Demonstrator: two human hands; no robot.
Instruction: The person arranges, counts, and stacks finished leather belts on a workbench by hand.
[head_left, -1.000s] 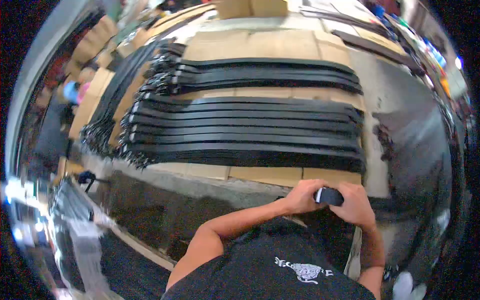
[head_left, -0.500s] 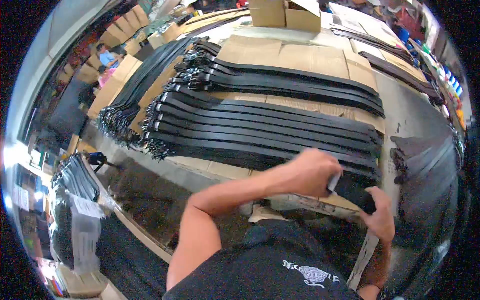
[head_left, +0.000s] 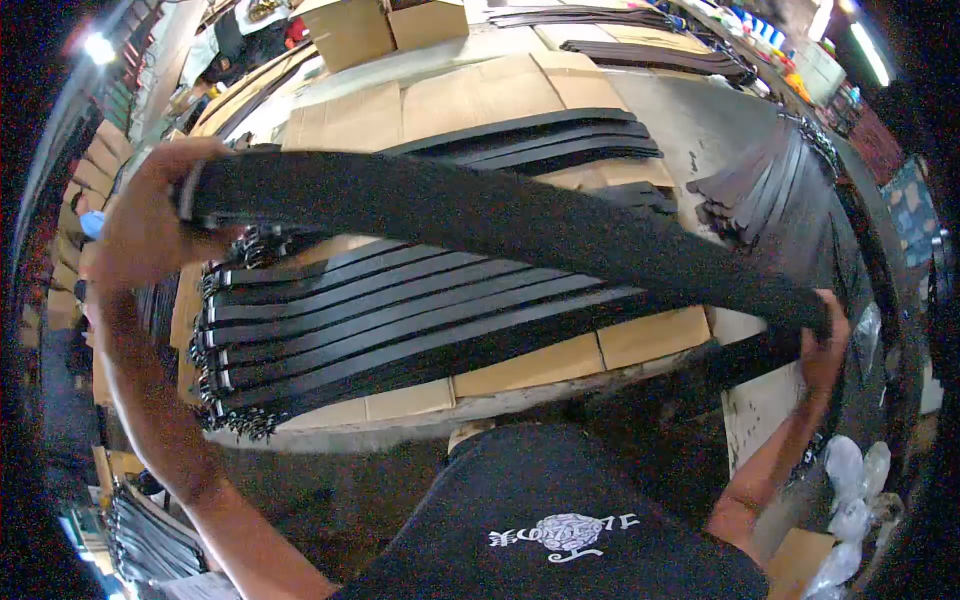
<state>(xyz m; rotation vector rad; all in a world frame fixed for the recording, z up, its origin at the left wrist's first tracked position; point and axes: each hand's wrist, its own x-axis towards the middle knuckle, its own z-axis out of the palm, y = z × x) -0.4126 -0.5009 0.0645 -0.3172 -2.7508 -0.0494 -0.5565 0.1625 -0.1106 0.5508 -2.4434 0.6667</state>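
Observation:
A long black belt bundle stretches across the view, raised above the table and slanting down to the right. My left hand, partly blurred, is closed around its upper left end. Lower down at the right, my right hand grips the bundle, and a dark length hangs below it. Beneath lie several rows of stacked black belts with metal buckles bunched at their left ends. Farther back, more belts rest on cardboard, partly hidden by the raised bundle.
Flattened cardboard covers the table under the belts. Dark straps fan out at the right. An open cardboard box stands at the back. Clear plastic bags hang at lower right. Another person is far left.
My left hand has swept far to the left and up, drawing the belt bundle out lengthwise. My right hand has moved right and up, still gripping it. The view has turned right.

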